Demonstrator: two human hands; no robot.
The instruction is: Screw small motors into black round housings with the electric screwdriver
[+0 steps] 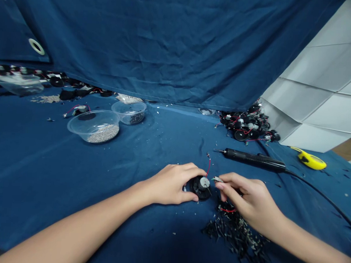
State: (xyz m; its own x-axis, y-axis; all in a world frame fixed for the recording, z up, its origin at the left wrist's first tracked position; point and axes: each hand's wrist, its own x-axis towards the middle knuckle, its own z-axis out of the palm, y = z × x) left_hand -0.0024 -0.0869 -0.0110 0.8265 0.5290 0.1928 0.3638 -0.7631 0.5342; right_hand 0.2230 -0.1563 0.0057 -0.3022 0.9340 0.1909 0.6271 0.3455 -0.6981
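My left hand grips a round black part from its left side, thumb and fingers around the rim. A small silver motor sits on top of that part, and a red wire rises beside it. Just to the right, my right hand is closed in a pinch on a small flat piece, grey with a bit of green, perhaps a circuit board. Below my right hand lies a heap of thin black pieces mixed with small pale bits, with a red wire among them.
A black corded electric screwdriver lies beyond my right hand, with a yellow tool farther right. Piled motor parts lean near white boxes. At left stand clear bowls with small parts. A blue cloth hangs behind.
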